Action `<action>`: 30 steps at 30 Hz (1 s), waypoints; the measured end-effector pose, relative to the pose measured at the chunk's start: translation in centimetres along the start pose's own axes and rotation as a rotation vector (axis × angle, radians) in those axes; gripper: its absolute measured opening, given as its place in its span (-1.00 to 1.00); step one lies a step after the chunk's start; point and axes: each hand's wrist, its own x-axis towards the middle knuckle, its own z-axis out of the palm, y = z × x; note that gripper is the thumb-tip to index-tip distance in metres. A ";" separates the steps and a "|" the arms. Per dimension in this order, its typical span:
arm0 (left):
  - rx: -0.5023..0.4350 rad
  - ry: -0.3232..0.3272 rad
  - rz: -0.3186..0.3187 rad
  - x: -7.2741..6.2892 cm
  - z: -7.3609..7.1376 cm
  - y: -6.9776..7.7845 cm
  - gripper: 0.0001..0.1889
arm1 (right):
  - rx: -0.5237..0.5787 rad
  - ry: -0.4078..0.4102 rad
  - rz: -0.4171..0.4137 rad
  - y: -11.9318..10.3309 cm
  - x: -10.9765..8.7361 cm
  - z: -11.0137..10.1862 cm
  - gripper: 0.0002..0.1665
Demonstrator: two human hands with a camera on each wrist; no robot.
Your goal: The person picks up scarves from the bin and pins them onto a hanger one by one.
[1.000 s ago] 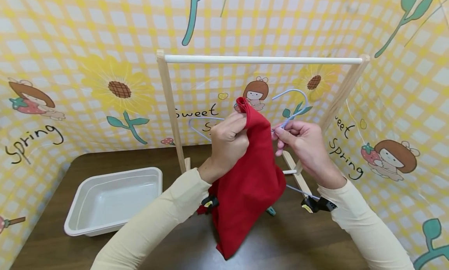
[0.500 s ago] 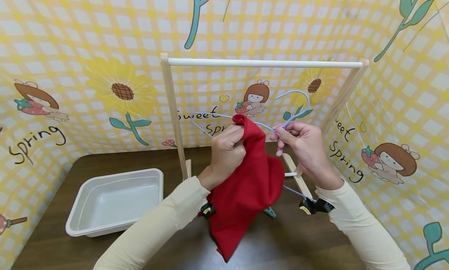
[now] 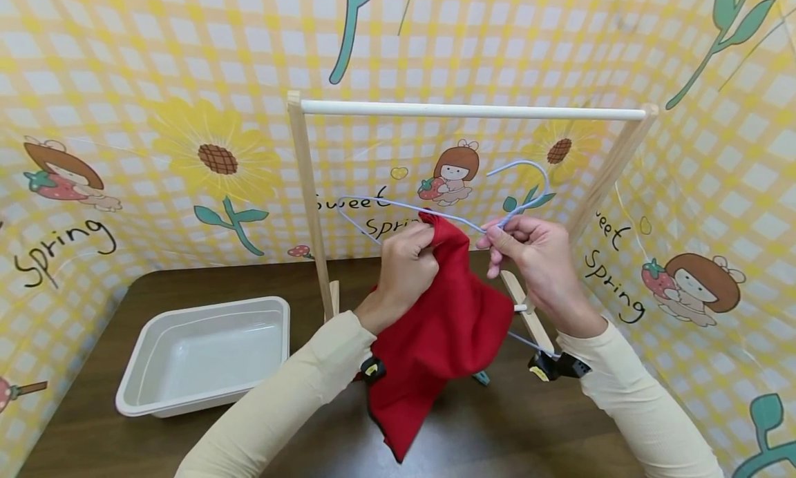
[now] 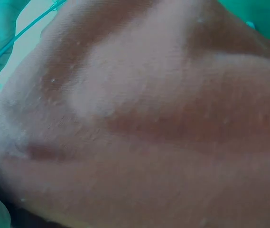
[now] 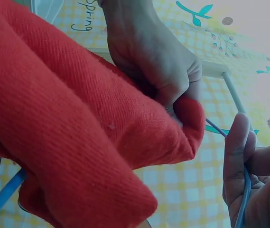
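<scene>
My left hand [image 3: 407, 264] grips the upper edge of a red knit cloth [image 3: 448, 312], its fingers curled into the fabric. The cloth hangs in folds to a point below. With thumb and fingers, my right hand [image 3: 537, 257] pinches a light blue clothes hanger [image 3: 401, 205] at the neck, under its hook. The hanger's upper arm slopes left past the cloth's top edge; its lower bar is partly hidden behind the cloth and shows again near the right wrist. In the left wrist view the cloth [image 4: 149, 118] fills most of the picture, off-colour.
A wooden rack with a white top rod [image 3: 472, 110] stands behind the hands. At left on the brown table [image 3: 528, 429] sits a pale plastic basin [image 3: 205, 354]. A teal clothespin [image 3: 481, 378] lies partly under the cloth. A patterned checked sheet surrounds the table.
My left hand has brought the cloth's top edge down, from above the hanger's arm to just at it, baring more of that arm. The right hand has stayed nearly still.
</scene>
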 end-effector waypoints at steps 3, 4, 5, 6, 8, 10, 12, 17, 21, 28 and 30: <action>0.030 -0.050 -0.023 0.4 -0.3 0.0 -0.63 | 0.004 -0.001 -0.001 0.0 0.0 0.1 -0.89; 0.040 -0.070 -0.033 0.5 -0.4 0.0 -0.62 | 0.006 -0.002 -0.003 0.0 0.0 0.1 -0.89; 0.053 -0.089 -0.044 0.6 -0.5 0.0 -0.61 | 0.007 -0.004 -0.003 -0.1 0.0 0.1 -0.88; 0.067 -0.107 -0.058 0.7 -0.6 0.0 -0.61 | 0.006 -0.008 -0.002 -0.1 0.0 0.1 -0.87; 0.101 -0.147 -0.087 0.7 -0.8 0.1 -0.62 | -0.007 -0.014 0.004 -0.3 0.0 0.2 -0.86; 0.145 -0.196 -0.119 0.7 -0.9 0.1 -0.66 | -0.018 -0.027 0.012 -0.3 0.0 0.3 -0.84; 0.187 -0.249 -0.152 0.6 -1.1 0.1 -0.76 | -0.034 -0.035 0.020 -0.4 0.0 0.4 -0.82; 0.242 -0.390 -0.254 0.4 -1.6 0.0 -0.85 | -0.070 -0.052 0.015 -0.5 0.1 0.6 -0.82; 0.315 -0.485 -0.280 0.2 -1.9 -0.2 -0.77 | -0.096 -0.064 0.004 -0.4 0.1 0.8 -0.81; 0.415 -0.576 -0.220 -0.7 -2.1 -0.5 -0.76 | -0.148 -0.076 0.021 0.2 -0.1 0.8 -0.76; 0.356 -0.566 -0.217 -1.3 -2.3 -0.4 -0.66 | -0.160 -0.076 0.028 0.5 -0.3 0.8 -0.73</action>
